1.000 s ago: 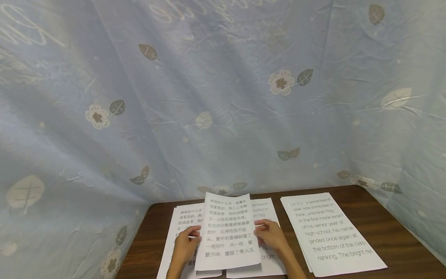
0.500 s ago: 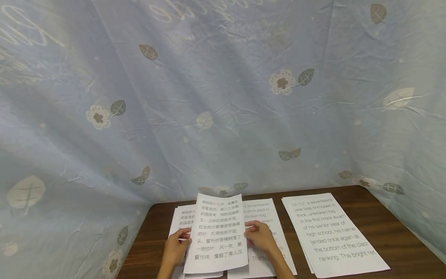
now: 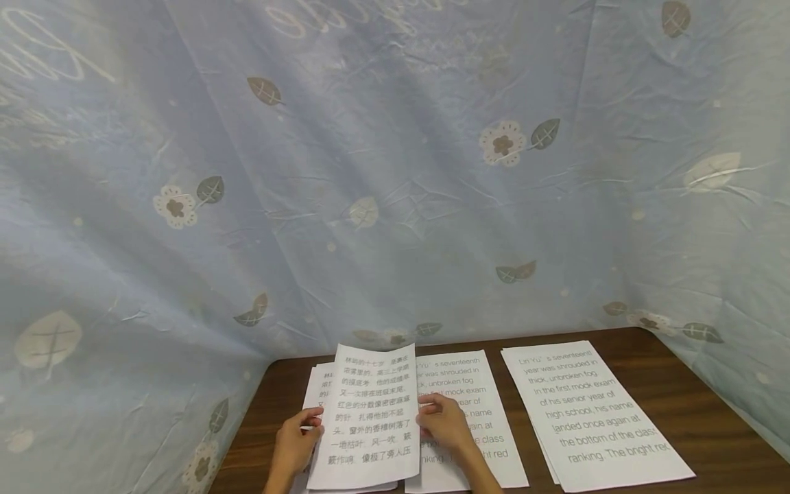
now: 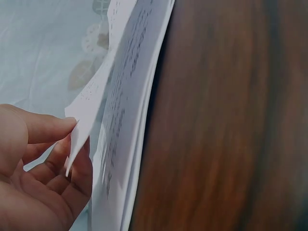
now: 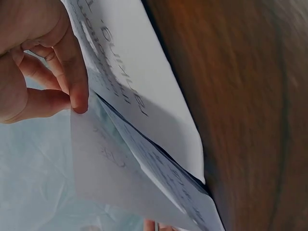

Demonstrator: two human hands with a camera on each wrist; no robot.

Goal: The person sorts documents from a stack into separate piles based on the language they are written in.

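Observation:
Between both hands is a sheet of paper (image 3: 367, 418) printed with Chinese text, raised above the papers on the table. My left hand (image 3: 296, 442) pinches its left edge; in the left wrist view the thumb and fingers (image 4: 62, 127) grip that edge. On the opposite edge, my right hand (image 3: 446, 424) pinches the sheet between thumb and fingertips (image 5: 79, 103). Under the sheet, mostly covered, lies a stack of Chinese-text pages (image 3: 316, 391). Beside it, partly behind the right hand, lies a stack of English-text pages (image 3: 459, 374).
Farther right on the dark wooden table (image 3: 679, 384) is another stack of English-text pages (image 3: 592, 418), its sheets slightly fanned. A pale blue curtain (image 3: 395, 171) with leaves and flowers hangs behind the table's back edge.
Both hands have carried the Chinese-text sheet leftward, from between the two nearer stacks to mostly over the left stack. More of the middle English-text stack now shows.

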